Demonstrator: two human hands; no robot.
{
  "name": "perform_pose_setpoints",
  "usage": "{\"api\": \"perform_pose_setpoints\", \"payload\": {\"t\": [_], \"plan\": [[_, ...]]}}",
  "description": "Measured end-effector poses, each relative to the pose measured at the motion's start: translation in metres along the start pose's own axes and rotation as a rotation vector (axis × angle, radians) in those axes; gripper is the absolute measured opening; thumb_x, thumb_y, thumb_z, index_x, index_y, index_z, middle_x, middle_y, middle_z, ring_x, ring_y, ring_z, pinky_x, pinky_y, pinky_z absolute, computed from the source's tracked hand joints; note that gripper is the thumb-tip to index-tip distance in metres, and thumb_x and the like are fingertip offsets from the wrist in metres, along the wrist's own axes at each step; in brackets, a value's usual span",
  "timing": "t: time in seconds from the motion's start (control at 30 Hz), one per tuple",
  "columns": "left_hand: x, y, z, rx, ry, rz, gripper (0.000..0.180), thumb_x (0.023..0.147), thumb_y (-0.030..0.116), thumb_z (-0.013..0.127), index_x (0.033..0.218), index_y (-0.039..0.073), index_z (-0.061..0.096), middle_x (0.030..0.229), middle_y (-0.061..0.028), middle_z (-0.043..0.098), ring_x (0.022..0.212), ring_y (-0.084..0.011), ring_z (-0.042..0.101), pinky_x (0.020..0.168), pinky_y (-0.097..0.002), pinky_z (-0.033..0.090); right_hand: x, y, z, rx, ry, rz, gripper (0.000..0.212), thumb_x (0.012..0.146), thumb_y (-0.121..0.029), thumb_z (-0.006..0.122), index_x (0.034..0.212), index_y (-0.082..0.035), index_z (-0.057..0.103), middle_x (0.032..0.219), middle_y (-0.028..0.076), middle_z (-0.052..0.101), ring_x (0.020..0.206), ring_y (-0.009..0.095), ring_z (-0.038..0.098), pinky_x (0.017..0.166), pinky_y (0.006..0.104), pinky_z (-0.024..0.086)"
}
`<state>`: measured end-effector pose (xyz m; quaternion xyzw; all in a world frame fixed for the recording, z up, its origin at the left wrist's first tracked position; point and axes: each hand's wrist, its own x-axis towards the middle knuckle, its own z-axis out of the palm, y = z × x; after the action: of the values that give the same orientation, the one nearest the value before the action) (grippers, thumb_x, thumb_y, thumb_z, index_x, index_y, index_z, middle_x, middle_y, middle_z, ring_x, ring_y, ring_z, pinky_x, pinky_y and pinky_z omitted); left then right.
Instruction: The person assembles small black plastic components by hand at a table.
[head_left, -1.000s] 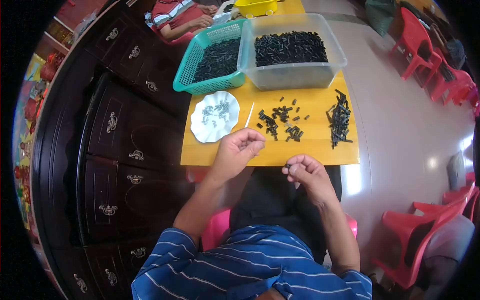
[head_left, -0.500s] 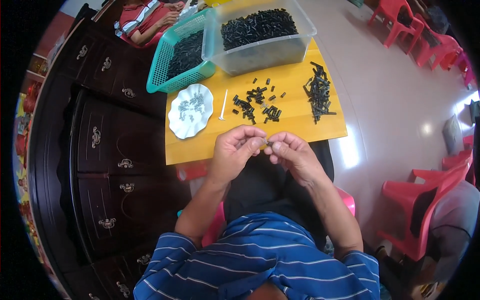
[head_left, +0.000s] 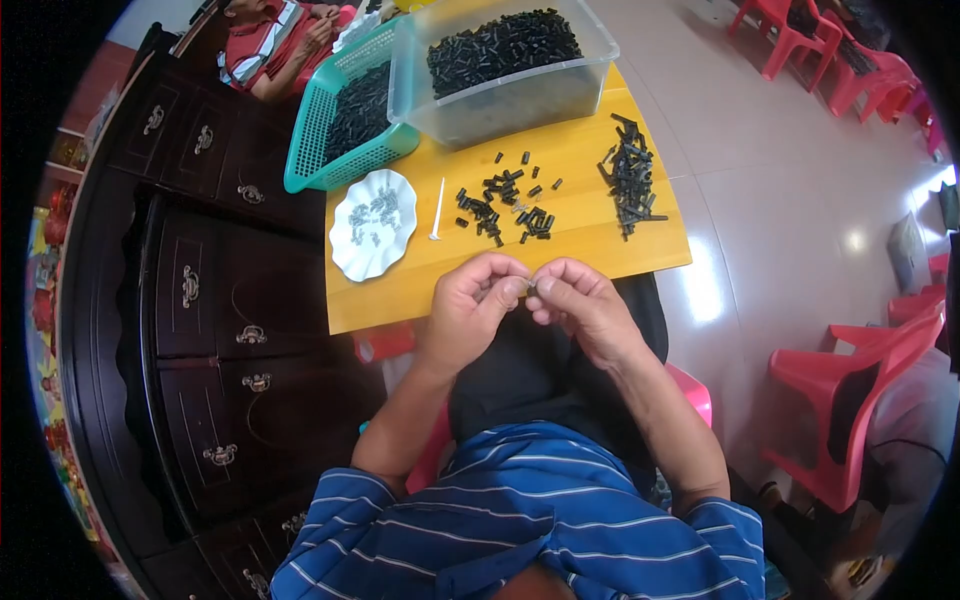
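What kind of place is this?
Probably a home or small workshop doing hand assembly: a yellow table with bins of small black parts, a dark wooden cabinet, and red plastic chairs.

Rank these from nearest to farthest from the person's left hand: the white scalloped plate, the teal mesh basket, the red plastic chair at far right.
From the left hand:
1. White scalloped plate, just beyond, on the yellow table's left.
2. Teal mesh basket, farther back left.
3. Red plastic chair, far right on the floor.

Yellow counter (head_left: pixel 600 235): white scalloped plate (head_left: pixel 373 223) at left, teal basket (head_left: pixel 335 135) beside clear tub (head_left: pixel 500 95) at far edge. Dark drawer cabinet (head_left: pixel 210 290) left of the counter. Red plastic chairs (head_left: pixel 860 350) on the tiled floor (head_left: pixel 780 180), right.
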<state>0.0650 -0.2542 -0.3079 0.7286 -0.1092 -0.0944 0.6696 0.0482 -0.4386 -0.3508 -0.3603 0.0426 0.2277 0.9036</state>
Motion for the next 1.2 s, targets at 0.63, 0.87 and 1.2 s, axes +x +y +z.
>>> {"api": "perform_pose_setpoints", "payload": {"t": [0.63, 0.87, 1.2], "plan": [[-0.001, 0.01, -0.004, 0.46, -0.021, 0.262, 0.008, 0.092, 0.002, 0.07, 0.1, -0.001, 0.068, 0.086, -0.0095, 0.067, 0.073, -0.0176, 0.065, 0.065, -0.0282, 0.051, 0.0, 0.015, 0.005, -0.474, 0.085, -0.34, 0.01, 0.096, -0.01, 0.068, 0.097, -0.001, 0.067, 0.082, -0.001, 0.066, 0.075, 0.005, 0.06, 0.07, 0.0207, 0.049], [-0.001, 0.0, -0.003, 0.401, 0.011, 0.151, 0.015, 0.099, 0.014, 0.064, 0.093, 0.001, 0.065, 0.078, -0.0074, 0.061, 0.068, -0.0154, 0.059, 0.063, -0.0296, 0.048, -0.002, 0.014, 0.007, -0.694, 0.137, -0.417, 0.01, 0.094, -0.01, 0.072, 0.094, -0.001, 0.068, 0.077, -0.003, 0.064, 0.071, 0.004, 0.058, 0.067, 0.0208, 0.048], [0.011, -0.012, -0.039, 0.527, 0.213, 0.107, 0.009, 0.097, 0.009, 0.065, 0.096, 0.0, 0.065, 0.077, -0.0057, 0.06, 0.065, -0.0094, 0.06, 0.061, -0.0259, 0.047, -0.008, 0.0, 0.015, -0.404, 0.087, -0.252, 0.01, 0.098, -0.012, 0.066, 0.097, -0.002, 0.066, 0.083, -0.002, 0.064, 0.075, 0.004, 0.057, 0.072, 0.02, 0.047]]}}
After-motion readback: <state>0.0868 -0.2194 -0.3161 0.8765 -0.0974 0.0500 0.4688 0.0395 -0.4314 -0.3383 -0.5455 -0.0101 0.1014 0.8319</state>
